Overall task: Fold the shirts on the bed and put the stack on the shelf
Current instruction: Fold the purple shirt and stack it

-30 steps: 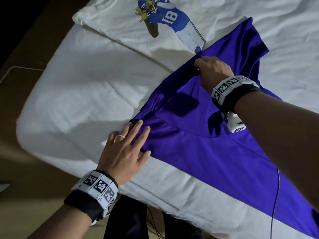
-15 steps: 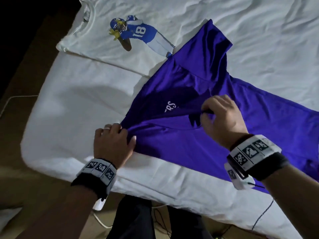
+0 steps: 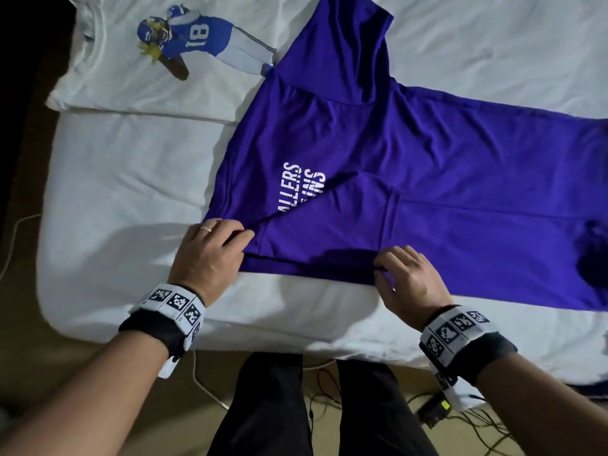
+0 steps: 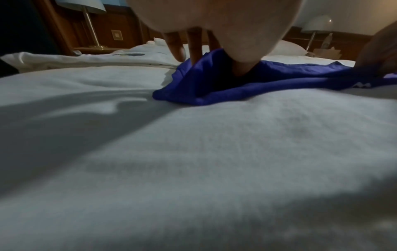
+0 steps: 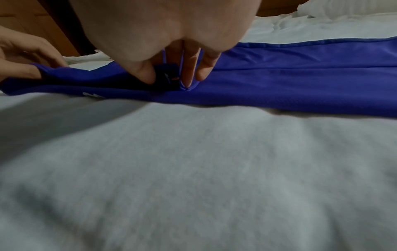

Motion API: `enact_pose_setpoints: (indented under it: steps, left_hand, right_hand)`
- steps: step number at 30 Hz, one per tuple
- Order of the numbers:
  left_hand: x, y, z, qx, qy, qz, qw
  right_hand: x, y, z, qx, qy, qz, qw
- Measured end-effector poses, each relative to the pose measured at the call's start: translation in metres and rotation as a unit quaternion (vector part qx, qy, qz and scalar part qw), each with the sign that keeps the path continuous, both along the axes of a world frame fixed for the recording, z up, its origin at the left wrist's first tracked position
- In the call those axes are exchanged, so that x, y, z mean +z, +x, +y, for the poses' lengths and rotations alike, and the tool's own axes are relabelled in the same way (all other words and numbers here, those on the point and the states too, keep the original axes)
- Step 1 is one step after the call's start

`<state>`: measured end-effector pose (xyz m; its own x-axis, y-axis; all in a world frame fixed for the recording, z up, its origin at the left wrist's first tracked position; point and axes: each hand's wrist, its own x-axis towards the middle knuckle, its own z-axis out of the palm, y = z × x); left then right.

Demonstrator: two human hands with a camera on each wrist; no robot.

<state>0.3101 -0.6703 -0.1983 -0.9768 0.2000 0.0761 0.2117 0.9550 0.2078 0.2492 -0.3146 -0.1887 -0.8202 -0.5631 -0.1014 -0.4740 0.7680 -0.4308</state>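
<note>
A purple shirt [image 3: 411,166] with white lettering lies spread on the white bed [image 3: 125,179], one sleeve folded over its near side. My left hand [image 3: 210,251] grips the shirt's near left corner, thumb under the cloth [image 4: 193,84]. My right hand [image 3: 404,278] pinches the folded sleeve's edge at the shirt's near hem; in the right wrist view the purple shirt [image 5: 300,84] is caught between thumb and fingers [image 5: 189,74]. A white shirt [image 3: 138,83] with a football player print lies flat at the far left, partly under the purple one.
The bed's near edge [image 3: 296,343] runs just in front of my dark trousers [image 3: 316,406]. Cables and a small black device [image 3: 434,413] lie on the floor. Lamps [image 4: 86,20] and a wooden headboard stand beyond the bed; a pillow [image 4: 290,47] lies at its head.
My right hand drew the sleeve from the far side across the shirt to the near hem. My left hand went from lying flat to gripping the corner. White lettering has come into view.
</note>
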Motion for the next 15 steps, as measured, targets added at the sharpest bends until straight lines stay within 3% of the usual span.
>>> enact_pose_setpoints:
  steps: [8,15]
  left_hand:
    - [-0.009,0.025,-0.017,-0.088,-0.026,0.018,0.996]
    - [-0.010,0.034,-0.020,-0.050,-0.048,-0.052,0.996]
  right_hand:
    - [-0.006,0.008,0.017,0.043,-0.019,0.057,0.997]
    - [-0.005,0.008,0.021,0.071,-0.007,0.081,0.994]
